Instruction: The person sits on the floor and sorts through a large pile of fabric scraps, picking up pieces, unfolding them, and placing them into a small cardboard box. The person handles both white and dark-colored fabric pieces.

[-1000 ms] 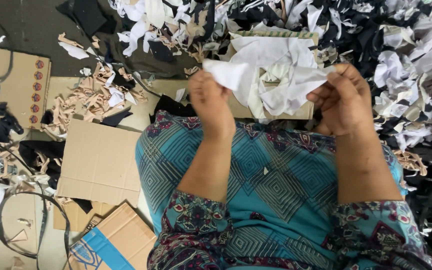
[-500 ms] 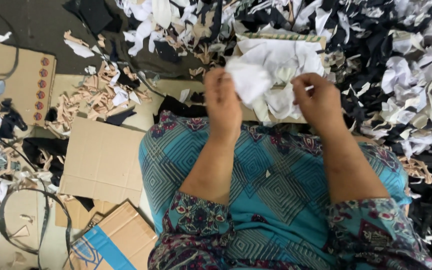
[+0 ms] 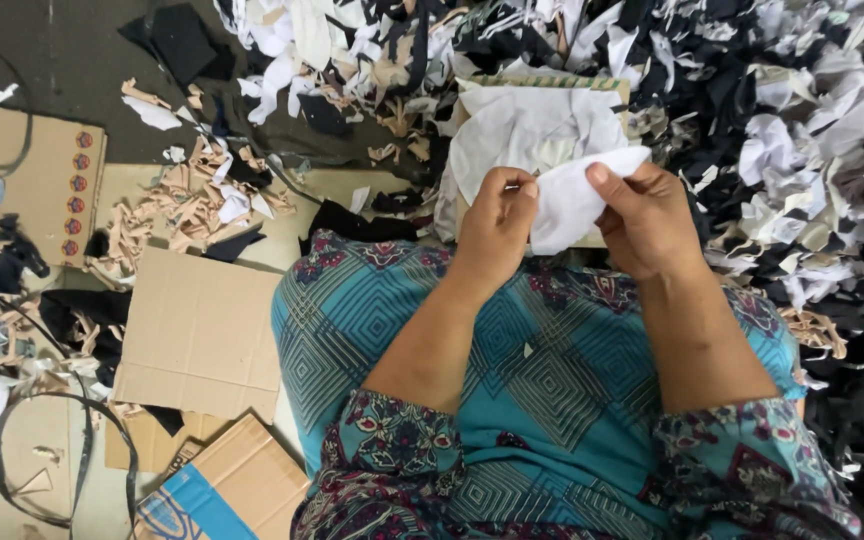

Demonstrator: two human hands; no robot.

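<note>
Currently both hands pinch one white fabric scrap (image 3: pixel 572 200) above the lap, at about 12 o'clock from the knees. Left hand (image 3: pixel 497 225): fingers curled shut on the scrap's left edge. Right hand (image 3: pixel 647 220): thumb and fingers clamped on its right edge. Just beyond, 12 o'clock: pile of white cloth pieces (image 3: pixel 527 130). Black-and-white scrap heap (image 3: pixel 782 120) at 1–3 o'clock. Flattened cardboard (image 3: pixel 197 335) at 9 o'clock; beige scraps (image 3: pixel 177 205) at 10 o'clock.

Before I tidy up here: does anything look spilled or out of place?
Yes. Beige scraps lie scattered over the flattened cardboard at the left. Both hands, left and right, hold one white scrap undamaged.
</note>
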